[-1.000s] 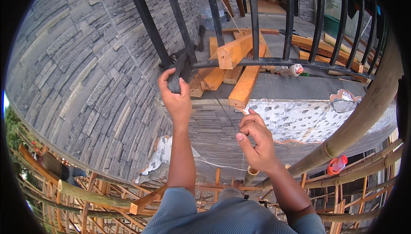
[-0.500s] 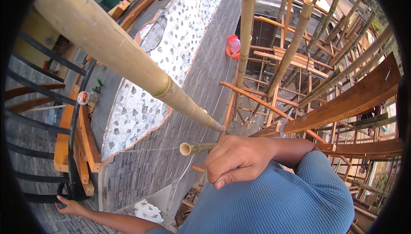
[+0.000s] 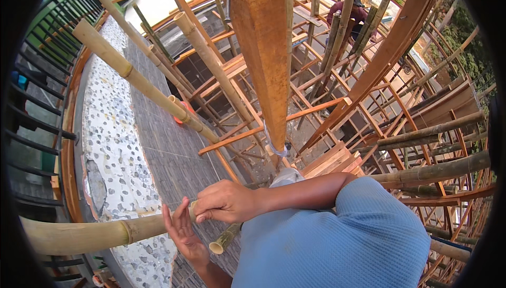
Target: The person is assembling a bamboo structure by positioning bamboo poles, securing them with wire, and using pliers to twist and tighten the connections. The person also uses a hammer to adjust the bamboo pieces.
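Observation:
A thick bamboo pole (image 3: 74,234) comes in from the left and passes behind both my hands. My right hand (image 3: 224,202) is closed in a fist over it, and the fist hides what, if anything, is in its fingers. Close beside the fist, my left hand (image 3: 185,234) is raised with its fingers apart, in front of the pole. Whether the left fingers touch the pole I cannot tell. Just below the hands juts the open cut end of a shorter bamboo piece (image 3: 224,239).
A brown timber beam (image 3: 258,40) with a nail stands ahead. A grey brick wall with a chipped white strip (image 3: 113,114) runs along the left, past black railings (image 3: 37,140). Bamboo and timber scaffolding fills the right, where another person (image 3: 345,19) works. An orange container (image 3: 182,111) sits below.
My view has swung to the right. My left hand has come from the railing to beside my right fist at the bamboo pole. The right hand stays closed.

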### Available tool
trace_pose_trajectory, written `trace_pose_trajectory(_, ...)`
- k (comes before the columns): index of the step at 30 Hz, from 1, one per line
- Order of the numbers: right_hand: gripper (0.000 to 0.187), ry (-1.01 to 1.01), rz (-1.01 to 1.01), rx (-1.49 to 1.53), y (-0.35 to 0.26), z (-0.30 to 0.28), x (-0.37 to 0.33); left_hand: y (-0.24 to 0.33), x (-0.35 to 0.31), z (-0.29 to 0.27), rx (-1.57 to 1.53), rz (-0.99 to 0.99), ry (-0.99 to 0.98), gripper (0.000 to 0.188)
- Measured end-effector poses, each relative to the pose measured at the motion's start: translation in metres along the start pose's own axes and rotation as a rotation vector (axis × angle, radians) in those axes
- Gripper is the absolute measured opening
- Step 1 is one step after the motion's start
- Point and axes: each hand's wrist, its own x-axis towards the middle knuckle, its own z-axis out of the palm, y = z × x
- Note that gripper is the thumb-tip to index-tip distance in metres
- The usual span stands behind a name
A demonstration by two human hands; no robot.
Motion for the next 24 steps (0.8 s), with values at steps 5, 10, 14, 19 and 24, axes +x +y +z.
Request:
trace_pose_trajectory(5,0.007,0.071,-0.018,-0.362,-0.016,-0.040,0.010,-0.032,0.012,0.001,0.097,-0.116,-0.147,0.034)
trace_pose_trajectory(10,0.032,-0.082,0.252,-0.470,-0.008,-0.060,-0.022,-0.031,0.056,-0.013,0.119,-0.188,-0.014,0.027)
trace_pose_trajectory(14,0.039,-0.236,0.494,-0.487,-0.009,-0.046,-0.053,-0.052,0.083,-0.030,0.008,-0.252,0.195,0.025)
trace_pose_trajectory(19,0.032,-0.422,0.698,-0.224,-0.075,-0.073,-0.037,-0.070,0.100,-0.082,0.073,-0.302,0.491,0.025)
trace_pose_trajectory(24,0.020,0.180,0.602,-0.607,-0.111,-0.133,-0.012,-0.098,0.049,-0.077,0.259,0.071,-0.458,0.027)
